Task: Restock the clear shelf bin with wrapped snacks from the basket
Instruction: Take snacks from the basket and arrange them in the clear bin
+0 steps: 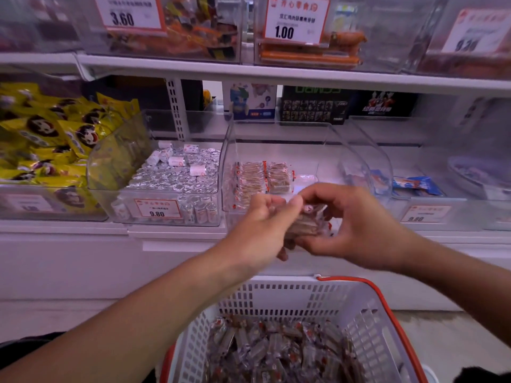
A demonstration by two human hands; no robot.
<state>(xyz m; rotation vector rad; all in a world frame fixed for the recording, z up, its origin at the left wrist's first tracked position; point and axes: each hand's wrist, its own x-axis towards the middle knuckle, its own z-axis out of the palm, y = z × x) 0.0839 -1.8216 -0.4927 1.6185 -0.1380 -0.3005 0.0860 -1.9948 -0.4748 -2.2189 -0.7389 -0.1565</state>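
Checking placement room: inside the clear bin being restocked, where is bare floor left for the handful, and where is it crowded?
In the clear bin, bare floor lies right of and behind the stacked snacks, toward the right wall. The front-left is crowded. Both the left hand and right hand hold a bundle at its front edge.

Snack shop, price tags [296, 20], stocked clear shelf bins [171, 186]

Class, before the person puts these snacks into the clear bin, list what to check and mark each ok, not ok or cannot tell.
1. Snacks held by both hands, left hand and right hand: ok.
2. Clear bin has room: ok, only a few packs lie inside.
3. Bin opening faces the hands: ok.
4. Basket holds more snacks: ok.
5. Number of snacks held: cannot tell, blurred.
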